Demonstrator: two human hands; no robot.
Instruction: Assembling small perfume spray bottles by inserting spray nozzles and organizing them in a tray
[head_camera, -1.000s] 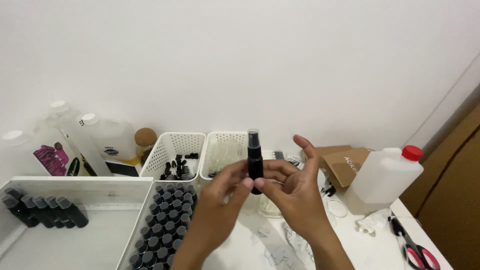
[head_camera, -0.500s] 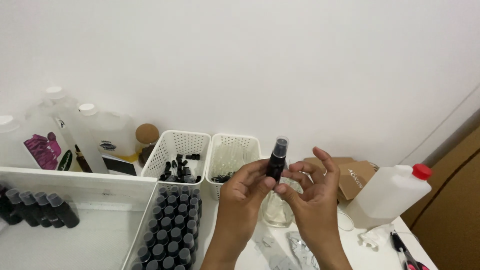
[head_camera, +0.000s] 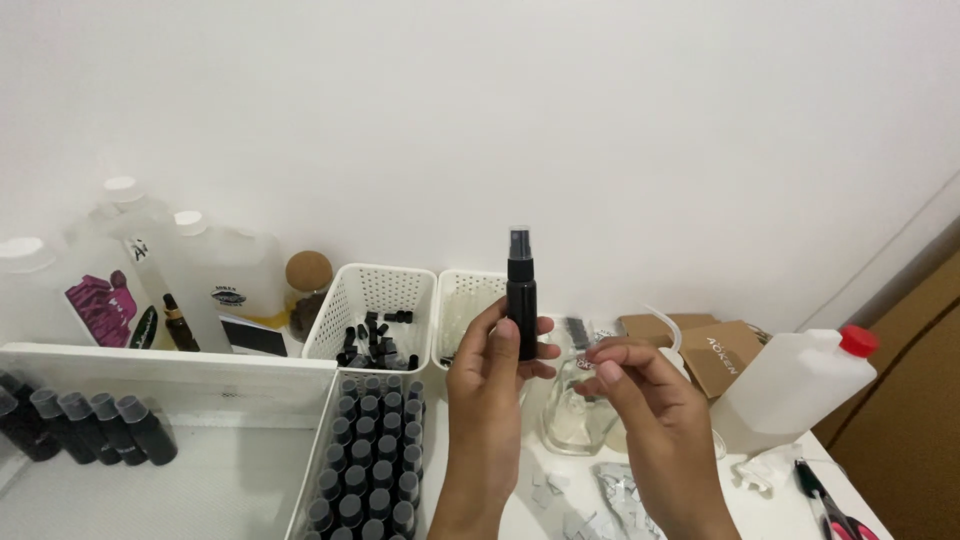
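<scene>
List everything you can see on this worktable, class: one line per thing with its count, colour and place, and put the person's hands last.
Small black plastic spray bottle: one, black, held upright at centre.
Capless dark bottles: many, black, in rows in a white tray left of the hands.
Capped dark bottles: several, black, in the large white tray at far left.
White lattice baskets: two, white, at the wall; the left one holds loose black caps.
Translucent plastic jugs: about three, white caps, back left.
Red-capped jug: one, translucent, right.
Cardboard boxes: two, brown, right of centre.
Scissors: one, red handles, bottom right.
Left hand: fingers around the spray bottle.
Right hand: beside it, pinching something small.
</scene>
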